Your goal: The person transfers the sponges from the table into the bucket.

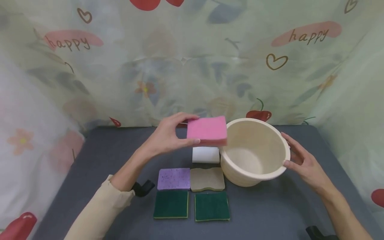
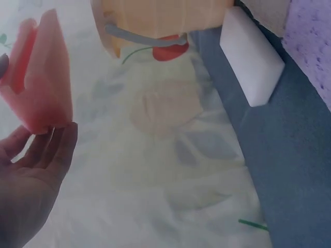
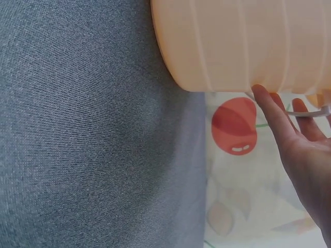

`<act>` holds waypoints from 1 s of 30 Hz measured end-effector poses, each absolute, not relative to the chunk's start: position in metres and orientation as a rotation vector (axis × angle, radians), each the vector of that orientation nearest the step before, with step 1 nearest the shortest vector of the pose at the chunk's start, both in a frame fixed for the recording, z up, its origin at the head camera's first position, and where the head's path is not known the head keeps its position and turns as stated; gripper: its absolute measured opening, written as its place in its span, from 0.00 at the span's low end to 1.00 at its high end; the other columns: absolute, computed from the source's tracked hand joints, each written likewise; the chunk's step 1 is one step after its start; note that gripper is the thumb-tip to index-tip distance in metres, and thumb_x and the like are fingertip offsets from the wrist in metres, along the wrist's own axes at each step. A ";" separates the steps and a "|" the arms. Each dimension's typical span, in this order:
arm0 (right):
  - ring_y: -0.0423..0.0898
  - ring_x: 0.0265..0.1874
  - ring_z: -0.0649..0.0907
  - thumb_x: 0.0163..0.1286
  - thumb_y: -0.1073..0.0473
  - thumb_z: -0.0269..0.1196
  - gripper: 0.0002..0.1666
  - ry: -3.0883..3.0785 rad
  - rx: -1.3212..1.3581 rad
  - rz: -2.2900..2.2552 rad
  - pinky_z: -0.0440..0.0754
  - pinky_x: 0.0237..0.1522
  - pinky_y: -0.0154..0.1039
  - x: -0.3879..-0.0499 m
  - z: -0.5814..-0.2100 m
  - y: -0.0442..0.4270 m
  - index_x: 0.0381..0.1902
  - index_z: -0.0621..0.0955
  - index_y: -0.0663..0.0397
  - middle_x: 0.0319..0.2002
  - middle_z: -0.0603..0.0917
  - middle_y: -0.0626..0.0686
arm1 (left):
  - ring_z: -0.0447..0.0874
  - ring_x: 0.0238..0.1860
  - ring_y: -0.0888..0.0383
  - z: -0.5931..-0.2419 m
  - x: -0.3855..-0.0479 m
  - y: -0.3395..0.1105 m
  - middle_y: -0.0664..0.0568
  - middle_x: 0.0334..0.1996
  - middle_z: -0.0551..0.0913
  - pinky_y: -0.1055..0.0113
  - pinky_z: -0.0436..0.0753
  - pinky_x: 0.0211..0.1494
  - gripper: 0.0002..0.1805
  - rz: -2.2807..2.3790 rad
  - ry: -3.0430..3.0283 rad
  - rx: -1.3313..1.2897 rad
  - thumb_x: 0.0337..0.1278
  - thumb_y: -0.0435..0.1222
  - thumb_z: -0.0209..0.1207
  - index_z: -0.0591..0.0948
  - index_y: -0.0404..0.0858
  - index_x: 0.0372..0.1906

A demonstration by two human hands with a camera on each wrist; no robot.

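My left hand (image 1: 169, 135) pinches a pink sponge (image 1: 207, 128) between thumb and fingers, raised beside the left rim of a cream bucket (image 1: 255, 175). In the left wrist view the pink sponge (image 2: 49, 77) shows a deep gap between two thick layers. My right hand (image 1: 306, 166) touches the bucket's right side, thumb and fingers spread along the outside of its rim. From the right wrist, the hand (image 3: 305, 150) lies against the ribbed outer wall (image 3: 232, 46), near a grey handle (image 3: 310, 112).
Left of the bucket, on the dark grey table (image 1: 126, 146), lie a white sponge (image 1: 205, 155), a purple speckled sponge (image 1: 174, 179), a beige wavy-edged sponge (image 1: 207, 179) and two green scouring sponges (image 1: 171, 204). A patterned curtain (image 1: 180, 66) surrounds the table's back and sides.
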State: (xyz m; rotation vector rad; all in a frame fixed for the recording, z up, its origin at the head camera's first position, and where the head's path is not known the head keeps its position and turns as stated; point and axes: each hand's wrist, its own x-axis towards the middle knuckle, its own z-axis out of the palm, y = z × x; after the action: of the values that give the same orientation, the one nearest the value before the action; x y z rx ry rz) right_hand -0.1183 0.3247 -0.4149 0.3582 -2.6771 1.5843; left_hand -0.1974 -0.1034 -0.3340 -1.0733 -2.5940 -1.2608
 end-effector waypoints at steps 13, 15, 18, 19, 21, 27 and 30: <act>0.47 0.66 0.72 0.71 0.68 0.61 0.50 -2.679 0.358 1.616 0.78 0.49 0.28 -0.117 -0.416 0.325 0.80 0.50 0.34 0.76 0.58 0.47 | 0.76 0.56 0.61 -0.329 -0.213 -0.069 0.53 0.58 0.78 0.64 0.77 0.60 0.34 -1.330 -2.536 -1.244 0.55 0.44 0.70 0.75 0.41 0.67; 0.51 0.67 0.70 0.71 0.67 0.61 0.50 -2.685 0.365 1.612 0.77 0.49 0.28 -0.117 -0.415 0.325 0.80 0.50 0.34 0.76 0.57 0.47 | 0.77 0.56 0.61 -0.329 -0.215 -0.064 0.52 0.58 0.78 0.63 0.77 0.61 0.34 -1.333 -2.531 -1.249 0.55 0.44 0.70 0.75 0.40 0.67; 0.59 0.69 0.68 0.71 0.67 0.61 0.51 -2.697 0.375 1.603 0.77 0.49 0.28 -0.119 -0.414 0.324 0.80 0.49 0.33 0.77 0.56 0.47 | 0.78 0.55 0.62 -0.328 -0.217 -0.057 0.52 0.57 0.79 0.64 0.77 0.60 0.34 -1.322 -2.539 -1.236 0.54 0.45 0.71 0.77 0.41 0.66; 0.61 0.69 0.67 0.71 0.67 0.62 0.51 -2.702 0.377 1.600 0.76 0.49 0.28 -0.119 -0.414 0.324 0.80 0.49 0.33 0.77 0.56 0.47 | 0.78 0.54 0.62 -0.328 -0.218 -0.055 0.52 0.57 0.79 0.66 0.76 0.60 0.34 -1.312 -2.544 -1.231 0.54 0.45 0.71 0.77 0.41 0.66; 0.63 0.69 0.66 0.71 0.67 0.62 0.51 -2.708 0.378 1.599 0.76 0.50 0.28 -0.119 -0.413 0.324 0.81 0.49 0.33 0.77 0.56 0.47 | 0.78 0.54 0.63 -0.327 -0.220 -0.050 0.53 0.57 0.80 0.67 0.76 0.58 0.34 -1.294 -2.557 -1.227 0.54 0.46 0.71 0.77 0.42 0.66; 0.65 0.69 0.66 0.71 0.67 0.62 0.52 -2.710 0.384 1.578 0.76 0.49 0.27 -0.119 -0.414 0.324 0.81 0.48 0.34 0.77 0.55 0.47 | 0.78 0.55 0.61 -0.326 -0.225 -0.035 0.53 0.60 0.79 0.67 0.76 0.58 0.34 -1.254 -2.623 -1.193 0.54 0.49 0.70 0.77 0.43 0.66; 0.61 0.69 0.68 0.71 0.67 0.61 0.51 -2.713 0.388 1.575 0.76 0.49 0.27 -0.117 -0.415 0.325 0.81 0.48 0.34 0.77 0.56 0.47 | 0.79 0.52 0.62 -0.327 -0.225 -0.029 0.51 0.59 0.80 0.69 0.77 0.55 0.34 -1.269 -2.649 -1.180 0.54 0.49 0.71 0.77 0.42 0.66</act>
State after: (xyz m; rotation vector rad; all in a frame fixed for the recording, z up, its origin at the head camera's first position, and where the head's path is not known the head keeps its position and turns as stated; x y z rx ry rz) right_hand -0.1171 0.3250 -0.4148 0.3875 -2.7134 1.5751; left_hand -0.2252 -0.0291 -0.3266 -1.1795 -2.6494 -1.2695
